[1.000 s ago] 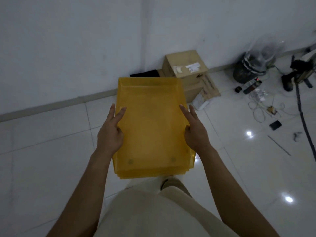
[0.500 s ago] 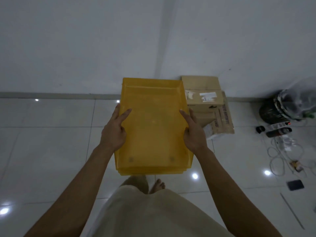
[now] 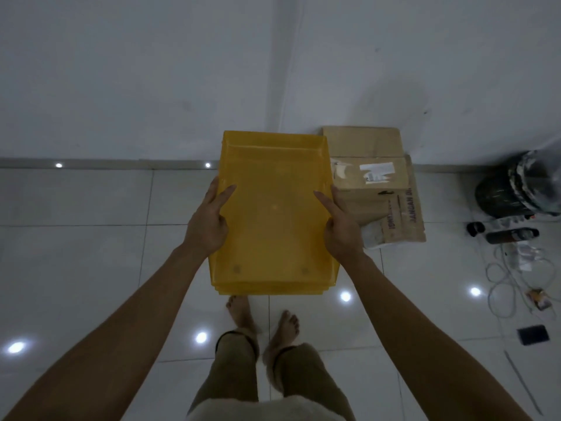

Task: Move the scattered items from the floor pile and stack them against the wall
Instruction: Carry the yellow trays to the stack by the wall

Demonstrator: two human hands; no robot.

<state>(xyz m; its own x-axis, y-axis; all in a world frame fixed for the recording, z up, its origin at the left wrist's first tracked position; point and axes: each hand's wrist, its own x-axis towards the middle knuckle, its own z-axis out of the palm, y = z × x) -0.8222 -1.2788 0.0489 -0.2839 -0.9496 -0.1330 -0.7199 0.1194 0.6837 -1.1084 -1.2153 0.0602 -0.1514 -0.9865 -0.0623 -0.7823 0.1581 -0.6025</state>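
A nested stack of translucent yellow plastic trays [image 3: 273, 214] hangs in the air in front of me, above the white tiled floor and near the white wall [image 3: 151, 86]. My left hand [image 3: 209, 223] grips its left rim, thumb on top and fingers underneath. My right hand [image 3: 340, 229] grips the right rim the same way. The stack's far edge reaches over the skirting line at the foot of the wall. My bare feet show below the stack.
A cardboard box [image 3: 367, 165] stands against the wall just right of the trays, with flattened cardboard [image 3: 403, 214] leaning on it. Farther right are a dark bucket in plastic [image 3: 516, 189], a bottle [image 3: 510, 235], white cables [image 3: 504, 284] and a small black item [image 3: 532, 335].
I have turned to face the wall and come closer; the trays stay held in both hands and now sit left of the cardboard box rather than in front of it.
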